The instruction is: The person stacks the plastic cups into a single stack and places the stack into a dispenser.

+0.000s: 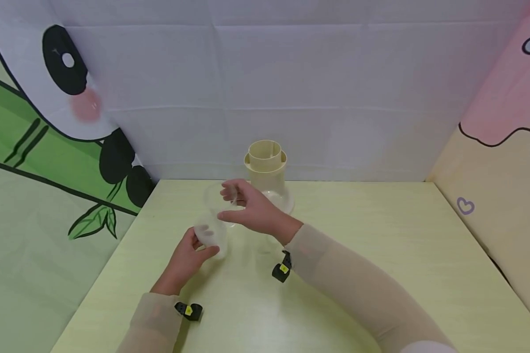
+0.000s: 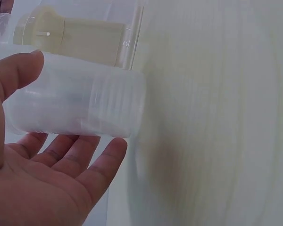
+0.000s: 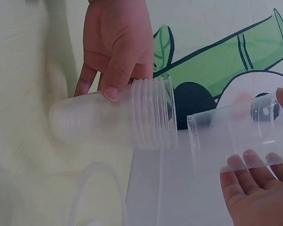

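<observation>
My left hand point(image 1: 186, 261) holds a stack of clear plastic cups point(image 3: 104, 120), thumb on one side and fingers on the other. Several rims sit close together at the stack's upper end in the right wrist view. My right hand point(image 1: 258, 208) grips one clear plastic cup point(image 3: 226, 136) between thumb and fingers. That cup is apart from the stack, a short gap from its rims. Just beyond the right hand stands a cream double-tube holder point(image 1: 266, 164) with a clear lower part; the forearm side of the hand partly hides its base point(image 1: 287, 201).
The pale wood-grain table point(image 1: 357, 245) spreads out below both hands. A white cloth backdrop point(image 1: 291, 73) with cartoon prints rises behind the table's far edge, close to the holder. Printed side panels point(image 1: 490, 186) flank the table. Each wrist wears a small black camera point(image 1: 281, 268).
</observation>
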Demonstrator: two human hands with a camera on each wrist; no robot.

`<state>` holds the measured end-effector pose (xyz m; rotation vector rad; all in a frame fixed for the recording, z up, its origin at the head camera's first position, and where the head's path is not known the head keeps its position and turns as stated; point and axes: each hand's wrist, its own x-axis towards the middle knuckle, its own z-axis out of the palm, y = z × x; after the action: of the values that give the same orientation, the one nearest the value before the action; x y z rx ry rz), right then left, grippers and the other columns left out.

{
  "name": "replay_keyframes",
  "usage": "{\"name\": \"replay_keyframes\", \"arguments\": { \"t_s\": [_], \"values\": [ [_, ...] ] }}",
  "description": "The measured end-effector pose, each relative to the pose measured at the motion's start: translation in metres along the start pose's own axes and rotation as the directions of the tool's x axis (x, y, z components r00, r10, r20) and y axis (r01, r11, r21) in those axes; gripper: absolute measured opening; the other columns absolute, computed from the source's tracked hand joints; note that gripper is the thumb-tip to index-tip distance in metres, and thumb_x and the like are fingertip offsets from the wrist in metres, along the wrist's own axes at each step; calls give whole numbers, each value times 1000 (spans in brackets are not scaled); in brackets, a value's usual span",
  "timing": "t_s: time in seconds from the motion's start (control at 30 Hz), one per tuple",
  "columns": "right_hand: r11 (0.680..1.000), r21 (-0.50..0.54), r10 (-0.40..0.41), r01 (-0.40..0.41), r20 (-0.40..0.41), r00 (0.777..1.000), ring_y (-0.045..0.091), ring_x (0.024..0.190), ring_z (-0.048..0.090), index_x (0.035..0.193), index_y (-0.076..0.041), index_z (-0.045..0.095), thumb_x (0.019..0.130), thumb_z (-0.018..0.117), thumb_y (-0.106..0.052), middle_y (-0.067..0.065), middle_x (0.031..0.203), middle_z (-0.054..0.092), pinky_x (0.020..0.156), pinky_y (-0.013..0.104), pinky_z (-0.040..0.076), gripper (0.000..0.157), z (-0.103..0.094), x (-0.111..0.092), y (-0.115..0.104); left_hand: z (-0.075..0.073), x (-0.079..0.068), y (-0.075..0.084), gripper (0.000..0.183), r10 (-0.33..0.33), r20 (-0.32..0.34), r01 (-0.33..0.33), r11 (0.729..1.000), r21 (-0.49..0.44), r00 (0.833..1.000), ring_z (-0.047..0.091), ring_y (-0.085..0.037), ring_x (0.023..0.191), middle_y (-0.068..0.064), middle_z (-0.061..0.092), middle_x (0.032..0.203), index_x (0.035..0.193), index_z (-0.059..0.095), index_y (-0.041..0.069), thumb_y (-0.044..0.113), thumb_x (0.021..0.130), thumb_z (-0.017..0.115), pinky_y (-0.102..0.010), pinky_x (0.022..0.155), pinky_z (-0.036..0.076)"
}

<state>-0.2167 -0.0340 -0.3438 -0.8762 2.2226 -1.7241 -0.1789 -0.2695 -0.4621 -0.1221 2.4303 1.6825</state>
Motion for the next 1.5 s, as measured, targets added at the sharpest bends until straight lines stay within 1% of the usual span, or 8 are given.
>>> {"name": "replay_keyframes", "arguments": {
  "t_s": [0.17, 0.33, 0.5, 0.73, 0.93, 1.2, 1.37, 1.5],
  "values": [
    [1000, -10, 19, -19, 39, 999, 22, 130, 55, 148, -12, 46, 94, 77, -20, 1, 135, 58, 109, 27, 42, 63, 4, 4, 1, 0, 0, 0, 85, 4, 0, -4, 1000, 5, 1000, 35, -37, 148, -13, 38, 161, 157, 26, 11, 29, 94, 79, -57, 113, 37],
    [996, 47, 69, -72, 48, 996, 20, 130, 56, 147, -15, 48, 94, 77, -23, -6, 131, 59, 106, 28, 46, 61, 8, 7, -1, 0, 0, 1, 82, 15, 0, -15, 1000, 6, 1000, 34, -38, 148, -14, 37, 161, 158, 25, 11, 24, 96, 76, -57, 113, 37],
    [987, 116, 104, -107, 32, 994, 19, 130, 56, 147, -15, 49, 93, 79, -21, -5, 131, 60, 103, 32, 48, 62, 10, 12, 1, 0, -1, 3, 81, 6, 1, -6, 1000, 10, 1000, 34, -39, 148, -15, 36, 161, 158, 25, 10, 23, 96, 76, -58, 113, 37],
    [981, 158, 112, -115, 25, 993, 18, 128, 57, 147, -15, 49, 93, 79, -20, -2, 132, 61, 104, 37, 48, 62, 17, 20, 8, -1, -1, 2, 82, 12, 1, -12, 1000, 3, 1000, 35, -39, 147, -15, 37, 161, 157, 26, 9, 25, 95, 77, -59, 113, 37],
    [983, 149, 109, -111, 17, 994, 16, 126, 57, 146, -16, 49, 93, 79, -21, -4, 131, 61, 104, 36, 48, 61, 25, 25, 13, -2, 1, 0, 83, 13, 5, -13, 1000, -7, 1000, 35, -38, 147, -13, 38, 160, 157, 27, 11, 28, 94, 78, -58, 113, 37],
    [984, 135, 114, -115, 17, 993, 18, 124, 58, 145, -17, 51, 91, 80, -21, -6, 128, 61, 100, 32, 49, 61, 32, 26, 16, -1, -2, 1, 83, 21, 10, -21, 1000, -9, 1000, 34, -38, 148, -14, 38, 160, 157, 26, 9, 29, 95, 78, -59, 114, 37],
    [987, 114, 111, -111, 13, 994, 15, 124, 58, 143, -17, 52, 90, 82, -20, -5, 128, 61, 102, 29, 47, 61, 33, 25, 19, -1, -1, 1, 82, 23, 12, -23, 1000, -9, 1000, 34, -37, 148, -12, 38, 161, 157, 27, 11, 28, 95, 78, -58, 114, 37],
    [988, 101, 112, -114, 18, 993, 13, 124, 57, 143, -17, 52, 90, 82, -21, -5, 128, 61, 104, 30, 46, 61, 33, 23, 21, -1, 0, 0, 82, 26, 13, -26, 1000, -16, 1000, 34, -36, 148, -12, 37, 161, 157, 27, 11, 26, 95, 77, -58, 114, 38]
  ]
}}
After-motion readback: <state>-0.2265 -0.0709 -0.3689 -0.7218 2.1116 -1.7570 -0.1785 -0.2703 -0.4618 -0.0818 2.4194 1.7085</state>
